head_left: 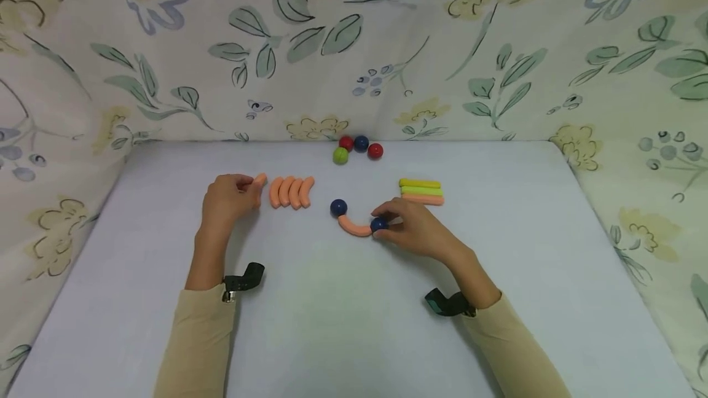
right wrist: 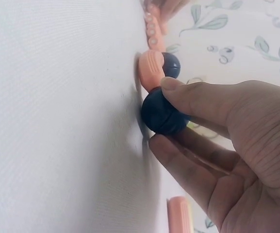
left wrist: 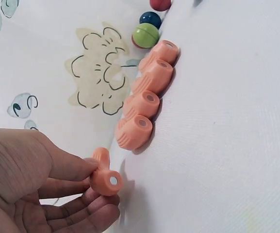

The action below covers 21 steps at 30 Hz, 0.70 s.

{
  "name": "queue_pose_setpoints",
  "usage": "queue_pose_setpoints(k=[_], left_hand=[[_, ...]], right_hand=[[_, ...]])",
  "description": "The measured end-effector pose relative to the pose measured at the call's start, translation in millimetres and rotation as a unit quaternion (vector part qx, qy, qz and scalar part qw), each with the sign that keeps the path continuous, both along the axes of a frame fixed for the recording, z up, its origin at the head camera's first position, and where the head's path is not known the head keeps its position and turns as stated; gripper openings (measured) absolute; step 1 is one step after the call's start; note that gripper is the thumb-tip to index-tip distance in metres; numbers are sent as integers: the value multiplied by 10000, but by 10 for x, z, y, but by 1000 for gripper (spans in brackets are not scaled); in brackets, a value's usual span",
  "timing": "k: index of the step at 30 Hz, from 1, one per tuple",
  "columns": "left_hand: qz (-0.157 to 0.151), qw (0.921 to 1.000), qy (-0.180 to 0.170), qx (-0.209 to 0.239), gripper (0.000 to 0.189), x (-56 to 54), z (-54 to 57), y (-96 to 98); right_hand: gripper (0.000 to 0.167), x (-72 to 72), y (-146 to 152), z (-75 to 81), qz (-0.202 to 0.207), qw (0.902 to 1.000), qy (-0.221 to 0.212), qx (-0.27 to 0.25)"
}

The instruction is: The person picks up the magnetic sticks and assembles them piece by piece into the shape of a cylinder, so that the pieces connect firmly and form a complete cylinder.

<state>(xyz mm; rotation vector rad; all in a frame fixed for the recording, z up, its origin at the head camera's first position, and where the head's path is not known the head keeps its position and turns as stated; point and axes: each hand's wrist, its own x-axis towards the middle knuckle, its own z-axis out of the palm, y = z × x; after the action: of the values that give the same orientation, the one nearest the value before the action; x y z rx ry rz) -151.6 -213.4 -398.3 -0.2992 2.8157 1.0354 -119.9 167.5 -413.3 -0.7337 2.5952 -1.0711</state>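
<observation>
My left hand (head_left: pixel 228 200) pinches a curved orange magnetic stick (left wrist: pixel 106 180) between thumb and fingers, just left of a row of several matching curved sticks (head_left: pixel 291 192). A pale round disc shows on the end of the held stick in the left wrist view. With thumb and fingertips, my right hand (head_left: pixel 412 226) grips a dark blue ball (right wrist: pixel 161 112). That ball meets one end of another curved orange stick (head_left: pixel 354 227), which lies on the table. At the stick's other end sits a second dark blue ball (head_left: pixel 338 207).
Beyond the middle, at the table's back edge, are two red balls (head_left: pixel 375 151), another blue ball (head_left: pixel 361 143) and a green ball (head_left: pixel 340 155). Straight yellow, lime and orange sticks (head_left: pixel 421 191) lie side by side behind the right hand. A floral cloth (head_left: pixel 409 103) hangs behind the white table (head_left: pixel 332 324).
</observation>
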Motion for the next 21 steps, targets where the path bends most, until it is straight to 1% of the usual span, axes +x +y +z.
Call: queue_pose_setpoints(k=[3, 5, 9, 12, 14, 16, 19, 21], left_hand=[[-82, 9997, 231, 70, 55, -17, 31, -2], [-197, 9992, 326, 133, 59, -18, 75, 11], [-423, 9977, 286, 443, 64, 12, 192, 96], [-558, 9959, 304, 636, 65, 51, 242, 218], [-632, 9943, 434, 739, 64, 74, 240, 315], [-784, 9919, 551, 839, 61, 88, 232, 416], [-1032, 9866, 660, 1078, 52, 78, 242, 569], [-1182, 9829, 665, 1247, 47, 53, 263, 678]], right_hand=[[33, -10, 17, 11, -44, 10000, -32, -66], [32, -10, 27, 15, -39, 9999, -33, -128], [32, 0, 48, 6, 28, 9996, -26, -267], [32, 1, 67, -8, 85, 9995, -9, -310], [32, -4, 75, -16, 101, 9995, -10, -315], [32, -13, 80, -22, 160, 9994, 19, -305], [32, -26, 78, -29, 230, 9994, 97, -252], [32, -28, 79, -28, 232, 9994, 114, -219]])
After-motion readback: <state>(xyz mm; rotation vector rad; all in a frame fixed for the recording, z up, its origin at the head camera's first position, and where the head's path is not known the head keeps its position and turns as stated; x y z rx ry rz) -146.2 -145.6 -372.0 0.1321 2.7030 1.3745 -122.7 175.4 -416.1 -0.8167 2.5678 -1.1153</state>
